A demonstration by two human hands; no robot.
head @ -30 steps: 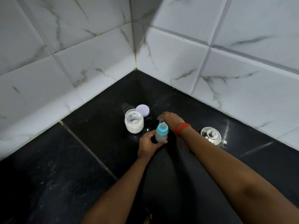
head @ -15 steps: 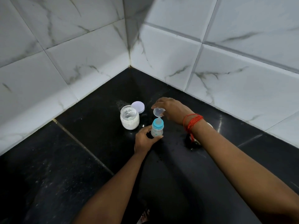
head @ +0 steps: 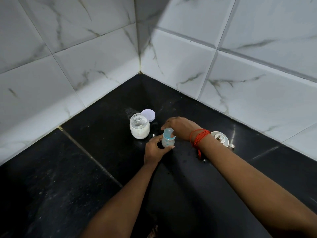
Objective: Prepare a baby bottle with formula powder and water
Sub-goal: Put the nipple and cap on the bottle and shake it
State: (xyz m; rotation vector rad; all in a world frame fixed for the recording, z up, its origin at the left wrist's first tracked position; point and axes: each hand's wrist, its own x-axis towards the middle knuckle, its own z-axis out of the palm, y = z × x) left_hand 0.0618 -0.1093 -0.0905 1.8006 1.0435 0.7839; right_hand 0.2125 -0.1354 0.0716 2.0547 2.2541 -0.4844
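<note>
A small clear baby bottle (head: 167, 143) with a blue collar stands on the black counter (head: 96, 148). My left hand (head: 155, 149) grips its body from the left. My right hand (head: 178, 127), with red thread around the wrist, holds the clear cap (head: 167, 131) down over the bottle's teat. Left of the bottle stands an open glass jar of white formula powder (head: 139, 128). Its pale lilac lid (head: 148, 115) lies just behind it.
A steel vessel with a knobbed lid (head: 220, 138) sits to the right, partly hidden by my right wrist. White marble-look tiled walls (head: 188, 66) meet in a corner behind the counter. A seam (head: 89, 154) runs across the counter on the left.
My right hand held the clear cap lifted above the bottle; now it has brought it down onto the teat. The left hand keeps its hold on the bottle.
</note>
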